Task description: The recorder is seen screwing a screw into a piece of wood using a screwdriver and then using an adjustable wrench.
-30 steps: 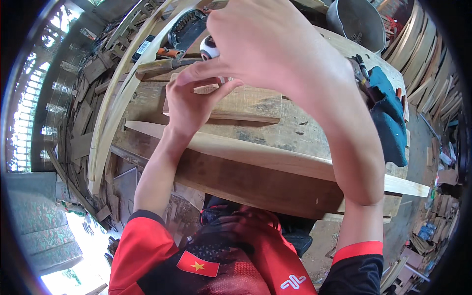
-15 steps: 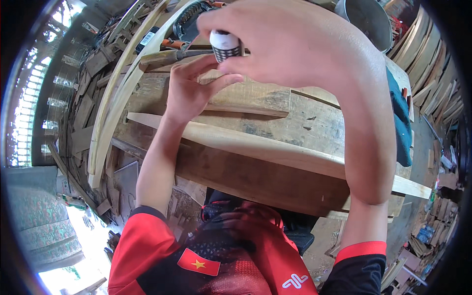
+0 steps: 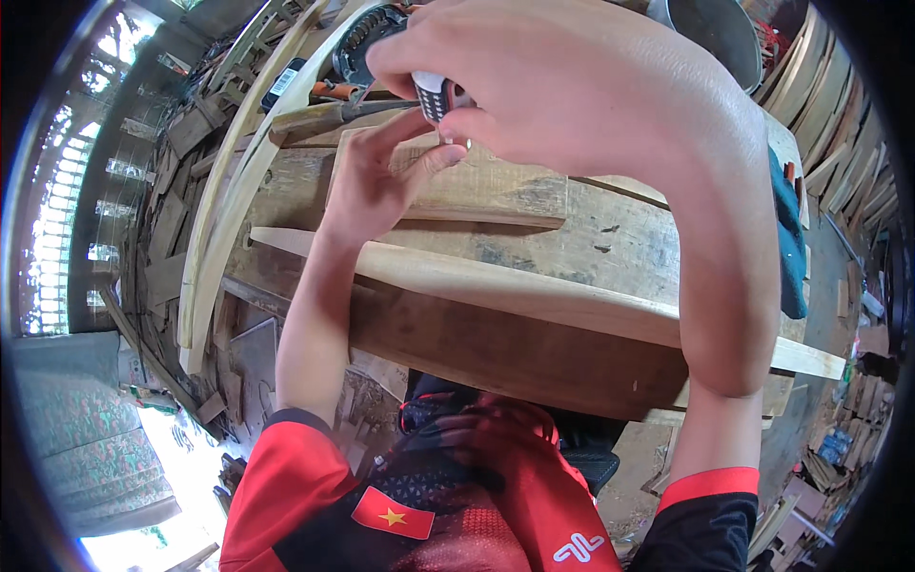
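Note:
My right hand [image 3: 534,91] is closed round a small tilted cylindrical container [image 3: 431,95] with a white and black checked side, held high over the workbench [image 3: 615,238]. My left hand [image 3: 374,181] is just below it, thumb and fingers closed near a small pale bit under the container; what they grip is too small and hidden to name. Behind my left hand lies a short wooden block [image 3: 519,205]. A long pale tapered slat [image 3: 496,286] runs across the bench nearer me. A wooden-handled tool [image 3: 303,124] lies to the left of the container.
Curved pale slats [image 3: 214,257] stand along the bench's left end. A dark tray of bits [image 3: 355,52] and a small dark device [image 3: 284,84] are at back left. A metal basin [image 3: 724,38] is at back right, blue cloth [image 3: 789,267] at right, stacked wood [image 3: 829,114] beyond.
The container has turned in my right hand, showing its checked side and now tilting. My right hand and forearm have shifted rightward in the picture, along with a slight shift of the whole view.

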Demonstrator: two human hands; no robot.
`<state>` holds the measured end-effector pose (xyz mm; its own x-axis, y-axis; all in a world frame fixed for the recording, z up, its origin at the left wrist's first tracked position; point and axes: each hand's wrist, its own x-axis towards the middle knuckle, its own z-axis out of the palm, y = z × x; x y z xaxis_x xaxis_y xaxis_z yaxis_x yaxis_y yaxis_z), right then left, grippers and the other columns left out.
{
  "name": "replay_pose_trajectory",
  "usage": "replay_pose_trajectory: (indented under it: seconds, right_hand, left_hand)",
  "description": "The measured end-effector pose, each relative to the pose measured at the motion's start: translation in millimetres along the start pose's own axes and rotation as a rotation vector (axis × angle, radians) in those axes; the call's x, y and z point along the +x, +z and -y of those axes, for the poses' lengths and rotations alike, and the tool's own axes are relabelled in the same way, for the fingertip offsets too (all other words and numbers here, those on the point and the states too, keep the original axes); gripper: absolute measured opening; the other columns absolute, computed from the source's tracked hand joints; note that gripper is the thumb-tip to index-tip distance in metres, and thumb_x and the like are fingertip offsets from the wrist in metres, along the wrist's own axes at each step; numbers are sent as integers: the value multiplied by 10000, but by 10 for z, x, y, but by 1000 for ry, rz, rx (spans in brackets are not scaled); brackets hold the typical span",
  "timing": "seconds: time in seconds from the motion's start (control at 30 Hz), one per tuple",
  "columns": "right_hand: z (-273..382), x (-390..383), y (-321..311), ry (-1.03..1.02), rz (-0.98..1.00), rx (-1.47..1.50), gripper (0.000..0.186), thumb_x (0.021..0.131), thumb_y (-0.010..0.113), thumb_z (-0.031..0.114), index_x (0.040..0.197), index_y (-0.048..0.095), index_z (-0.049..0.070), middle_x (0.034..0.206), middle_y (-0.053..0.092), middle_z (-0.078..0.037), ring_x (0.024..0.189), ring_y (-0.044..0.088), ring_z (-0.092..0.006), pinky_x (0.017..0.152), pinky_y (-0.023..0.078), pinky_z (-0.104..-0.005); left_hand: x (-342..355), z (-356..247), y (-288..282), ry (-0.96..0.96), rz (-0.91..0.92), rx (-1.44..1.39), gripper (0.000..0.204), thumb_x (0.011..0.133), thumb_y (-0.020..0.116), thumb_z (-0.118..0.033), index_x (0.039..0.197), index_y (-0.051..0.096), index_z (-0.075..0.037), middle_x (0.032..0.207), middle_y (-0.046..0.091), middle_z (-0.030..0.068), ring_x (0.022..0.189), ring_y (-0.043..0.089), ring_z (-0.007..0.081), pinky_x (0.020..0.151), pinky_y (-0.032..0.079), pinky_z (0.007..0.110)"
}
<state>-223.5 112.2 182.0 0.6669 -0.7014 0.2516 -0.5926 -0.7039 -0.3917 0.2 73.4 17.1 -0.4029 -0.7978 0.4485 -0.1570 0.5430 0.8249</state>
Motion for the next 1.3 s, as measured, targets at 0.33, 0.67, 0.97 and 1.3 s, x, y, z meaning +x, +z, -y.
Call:
replay_pose_trajectory:
  seconds: [0.33,0.67,0.97,1.3]
  right_hand:
    - [-28,100,-118,35,247,-123,223,959,595,106,1035,678,-85,827,703,-214,821,729,-323,722,564,-424]
    - [-121,-9,-213,59,211,-72,238,966,595,136,1031,673,-79,900,698,-208,859,710,-326,746,556,-419]
    - [-142,-190,-316,69,182,-40,253,972,595,163,1027,669,-73,965,692,-203,892,693,-330,768,549,-413]
    - [23,27,-255,94,182,23,272,979,595,192,1022,664,-67,1038,686,-198,929,674,-333,793,540,-408]
  left_hand:
    - [34,43,40,46,-148,491,359,790,917,-175,1064,731,-38,1101,706,33,950,653,103,824,541,289]
    - [-10,-60,-81,-30,-39,272,341,798,912,-158,1040,722,-11,857,752,27,834,701,92,776,544,263]
    - [63,-108,153,38,-137,-165,370,845,872,-104,1113,644,11,1027,737,80,995,712,164,907,566,314]
    - [152,-66,24,87,3,359,516,769,941,-178,1158,651,-2,1027,750,54,925,721,115,853,582,307]
